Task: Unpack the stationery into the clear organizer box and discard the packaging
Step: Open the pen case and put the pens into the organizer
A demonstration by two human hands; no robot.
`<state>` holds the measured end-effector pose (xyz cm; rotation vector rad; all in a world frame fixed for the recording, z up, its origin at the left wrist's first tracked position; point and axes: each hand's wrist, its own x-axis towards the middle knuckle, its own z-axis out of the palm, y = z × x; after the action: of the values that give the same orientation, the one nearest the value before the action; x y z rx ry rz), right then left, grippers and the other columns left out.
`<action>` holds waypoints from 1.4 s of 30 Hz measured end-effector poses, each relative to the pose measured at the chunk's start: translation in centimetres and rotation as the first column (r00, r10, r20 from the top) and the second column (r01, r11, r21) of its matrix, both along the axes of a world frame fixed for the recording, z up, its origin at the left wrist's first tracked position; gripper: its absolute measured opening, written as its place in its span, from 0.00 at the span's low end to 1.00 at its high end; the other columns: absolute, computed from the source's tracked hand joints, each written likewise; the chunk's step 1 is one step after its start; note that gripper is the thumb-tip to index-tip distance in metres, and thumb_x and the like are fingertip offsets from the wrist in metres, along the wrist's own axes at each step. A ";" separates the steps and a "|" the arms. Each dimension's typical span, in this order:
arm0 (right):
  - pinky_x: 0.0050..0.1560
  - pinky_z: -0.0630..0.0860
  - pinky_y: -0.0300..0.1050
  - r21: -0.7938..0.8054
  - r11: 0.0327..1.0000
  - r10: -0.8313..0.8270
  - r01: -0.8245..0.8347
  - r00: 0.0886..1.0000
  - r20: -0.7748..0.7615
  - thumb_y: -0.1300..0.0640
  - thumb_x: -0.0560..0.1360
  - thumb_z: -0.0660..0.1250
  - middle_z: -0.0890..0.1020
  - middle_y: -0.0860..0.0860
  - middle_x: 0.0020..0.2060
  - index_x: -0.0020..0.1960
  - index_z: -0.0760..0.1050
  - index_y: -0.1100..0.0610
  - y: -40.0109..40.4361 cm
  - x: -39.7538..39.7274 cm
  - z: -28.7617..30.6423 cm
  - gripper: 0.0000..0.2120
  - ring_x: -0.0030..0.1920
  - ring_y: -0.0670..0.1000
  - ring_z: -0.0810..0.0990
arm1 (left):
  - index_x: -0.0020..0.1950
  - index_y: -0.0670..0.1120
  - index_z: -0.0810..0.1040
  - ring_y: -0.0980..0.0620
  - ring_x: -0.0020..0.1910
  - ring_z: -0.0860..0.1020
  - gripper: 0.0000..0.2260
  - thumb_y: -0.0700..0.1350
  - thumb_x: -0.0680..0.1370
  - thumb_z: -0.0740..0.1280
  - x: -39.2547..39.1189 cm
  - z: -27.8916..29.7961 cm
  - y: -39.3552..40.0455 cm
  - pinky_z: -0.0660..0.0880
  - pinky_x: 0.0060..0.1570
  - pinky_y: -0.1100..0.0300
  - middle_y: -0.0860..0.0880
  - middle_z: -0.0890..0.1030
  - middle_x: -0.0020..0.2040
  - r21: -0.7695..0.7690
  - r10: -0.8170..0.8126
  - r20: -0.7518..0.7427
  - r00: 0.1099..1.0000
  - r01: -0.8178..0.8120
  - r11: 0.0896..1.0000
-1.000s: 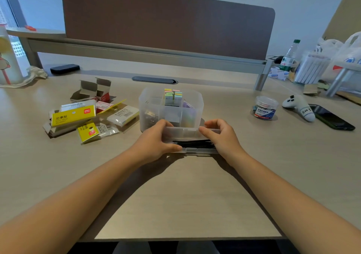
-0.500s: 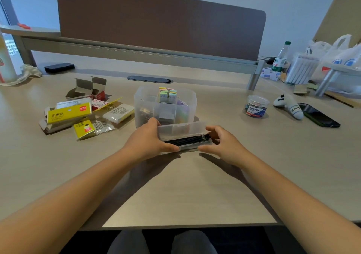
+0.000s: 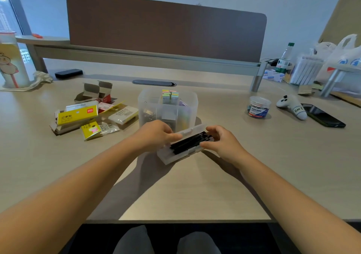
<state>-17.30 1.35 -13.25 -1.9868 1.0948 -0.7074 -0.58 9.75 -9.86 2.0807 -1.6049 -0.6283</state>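
A clear plastic pen case [image 3: 181,154] full of black pens [image 3: 190,141] lies open and tilted in front of the clear organizer box [image 3: 168,107]. My left hand [image 3: 156,134] grips the case's left end with the thumb over its lid edge. My right hand [image 3: 222,142] pinches the right end of the black pens. The organizer box holds pastel sticky notes [image 3: 170,96] and small metal clips. Emptied packaging [image 3: 78,117], yellow and white boxes and wrappers, lies in a heap to the left.
A small tub of coloured clips [image 3: 258,107], a white plush toy [image 3: 292,105] and a black phone [image 3: 323,115] lie on the right. At the far right stand a bottle [image 3: 284,58] and plastic bags [image 3: 343,58]. A brown divider panel [image 3: 166,27] runs along the back.
The case's lid has swung open and the case has tilted, its right end now farther away. My right hand moved from the lid onto the ends of the black pens.
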 end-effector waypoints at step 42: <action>0.40 0.77 0.42 0.396 0.828 0.342 -0.398 0.917 0.206 0.66 0.75 0.60 0.81 0.53 0.40 0.64 0.68 0.57 1.9 5.3 2.0 0.18 0.41 0.51 0.79 | 0.62 0.54 0.66 0.59 0.58 0.67 0.33 0.57 0.60 0.71 5.4 -1.2 3.0 0.67 0.54 0.68 0.56 0.70 0.59 -0.132 -0.164 -0.259 0.952 0.133 0.982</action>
<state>-12.02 3.30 -11.30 -1.6714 0.6808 -0.3369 4.86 12.74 -11.10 1.7209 -1.6082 -0.8129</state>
